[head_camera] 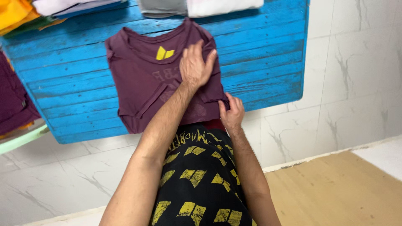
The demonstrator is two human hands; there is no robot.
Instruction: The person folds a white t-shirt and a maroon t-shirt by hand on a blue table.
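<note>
I see a maroon shirt (144, 79) lying flat on the blue plank worktop (259, 54), near its front edge. My left hand (194, 65) presses on the shirt's right side, fingers (208, 56) spread flat and gripping nothing. My right hand (231, 113) pinches the shirt's lower right corner at the worktop's front edge, fingers closed on the cloth. Folded clothes (201, 7) sit along the back edge.

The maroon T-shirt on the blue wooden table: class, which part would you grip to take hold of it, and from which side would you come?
Probably the near right hem corner of the maroon T-shirt, from the table's near edge. That corner lies at the edge, where the right hand already pinches it, while the left hand presses flat on the upper right part.
</note>
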